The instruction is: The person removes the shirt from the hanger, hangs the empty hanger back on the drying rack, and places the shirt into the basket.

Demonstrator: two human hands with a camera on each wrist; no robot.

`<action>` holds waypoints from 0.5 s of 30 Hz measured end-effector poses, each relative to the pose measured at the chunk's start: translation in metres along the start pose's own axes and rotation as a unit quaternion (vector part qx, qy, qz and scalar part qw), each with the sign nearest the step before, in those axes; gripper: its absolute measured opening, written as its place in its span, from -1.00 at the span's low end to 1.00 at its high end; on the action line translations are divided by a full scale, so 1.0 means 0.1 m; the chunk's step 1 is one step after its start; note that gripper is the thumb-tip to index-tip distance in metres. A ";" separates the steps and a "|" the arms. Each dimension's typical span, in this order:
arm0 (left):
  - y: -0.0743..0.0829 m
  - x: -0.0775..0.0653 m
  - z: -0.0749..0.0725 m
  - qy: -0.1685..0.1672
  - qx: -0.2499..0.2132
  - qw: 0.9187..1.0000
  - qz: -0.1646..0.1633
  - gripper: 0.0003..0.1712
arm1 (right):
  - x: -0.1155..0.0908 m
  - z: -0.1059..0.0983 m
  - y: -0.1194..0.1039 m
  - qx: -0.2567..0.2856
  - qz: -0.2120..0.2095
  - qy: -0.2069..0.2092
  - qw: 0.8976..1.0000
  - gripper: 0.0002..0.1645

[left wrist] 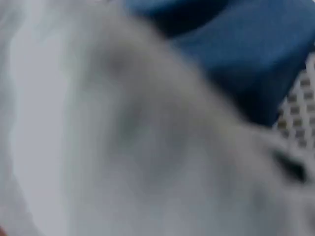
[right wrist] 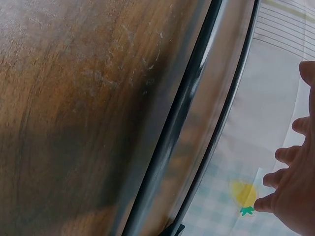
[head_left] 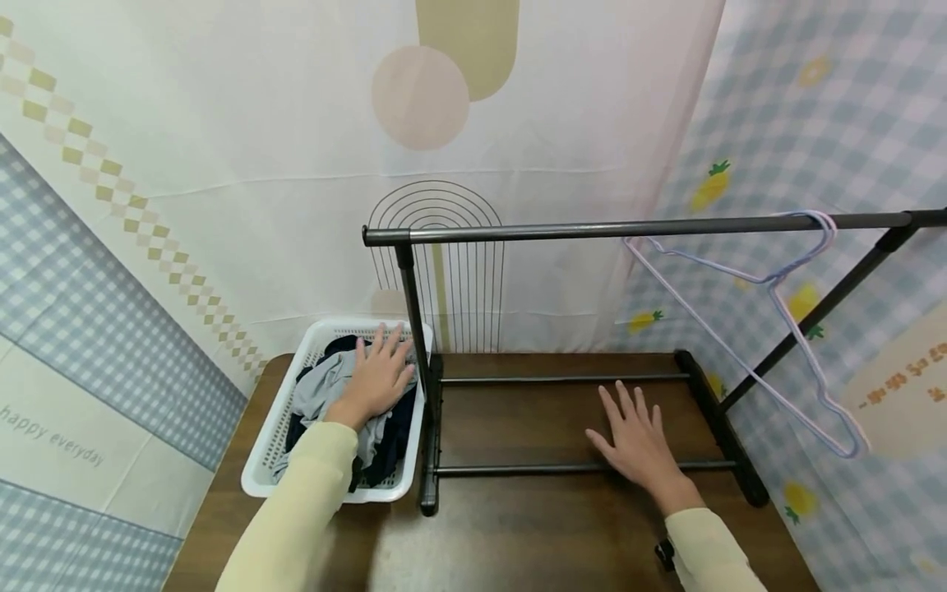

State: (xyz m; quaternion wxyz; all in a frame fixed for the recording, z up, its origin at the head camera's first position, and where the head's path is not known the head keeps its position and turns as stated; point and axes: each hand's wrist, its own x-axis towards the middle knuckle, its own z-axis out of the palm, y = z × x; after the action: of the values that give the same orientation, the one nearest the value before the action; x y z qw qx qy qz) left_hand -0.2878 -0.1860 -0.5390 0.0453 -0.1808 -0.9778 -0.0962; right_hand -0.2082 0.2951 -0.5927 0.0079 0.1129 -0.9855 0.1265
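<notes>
My left hand (head_left: 377,376) lies over the clothes in a white plastic basket (head_left: 255,469), its fingers spread and straight. Beneath it is a grey garment (head_left: 320,388), with dark navy clothing (head_left: 395,440) beside and under it. In the left wrist view the grey cloth (left wrist: 147,167) is blurred and very near, with blue fabric (left wrist: 256,44) behind. The right hand (head_left: 638,436), fingers spread, is over the lower bars of a black clothes rack (head_left: 533,233) and holds nothing. In the right wrist view its fingertips show at the right edge, apart from the rack's bar (right wrist: 170,132).
A pale lilac hanger (head_left: 802,337) hangs from the rack's top bar at the right. The rack and basket stand on a brown wooden table (head_left: 503,534). Patterned curtains (head_left: 296,99) close in behind and at both sides. The rack's left post rises close beside the basket.
</notes>
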 end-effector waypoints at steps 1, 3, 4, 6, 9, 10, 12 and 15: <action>0.01 -0.01 -0.02 0.000 0.007 1.000 0.030 -0.34 | -0.01 0.00 0.00 0.001 0.001 0.001 1.000 0.04; 0.03 -0.04 -0.03 -0.010 0.025 0.996 0.080 -0.35 | -0.01 0.00 0.00 0.003 0.002 0.000 1.000 0.03; 0.03 -0.06 -0.04 -0.020 0.033 0.995 0.096 -0.34 | -0.02 0.00 0.00 0.003 0.002 -0.001 1.000 0.03; 0.04 -0.10 -0.05 -0.038 0.054 0.992 0.109 -0.32 | -0.03 -0.01 0.00 0.002 0.004 -0.003 1.000 0.03; 0.04 -0.13 -0.07 -0.073 0.080 0.989 0.098 -0.29 | -0.04 -0.02 0.00 0.003 0.007 -0.006 1.000 0.03; 0.03 -0.13 -0.07 -0.085 0.088 0.988 0.090 -0.28 | -0.04 -0.03 0.00 0.003 0.007 -0.007 1.000 0.04; 0.03 -0.11 -0.07 -0.106 0.098 0.987 0.072 -0.28 | -0.04 -0.04 0.00 0.005 0.009 -0.007 1.000 0.03; -0.01 -0.07 -0.03 -0.127 0.107 0.985 0.043 -0.29 | -0.04 -0.07 0.00 0.012 0.011 -0.006 1.000 0.03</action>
State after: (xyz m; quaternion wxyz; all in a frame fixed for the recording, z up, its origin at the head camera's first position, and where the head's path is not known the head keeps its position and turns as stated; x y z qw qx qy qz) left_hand -0.2817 -0.1898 -0.5372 -0.0560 -0.2279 -0.9714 0.0352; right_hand -0.2048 0.2980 -0.5863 -0.0011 0.1033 -0.9851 0.1371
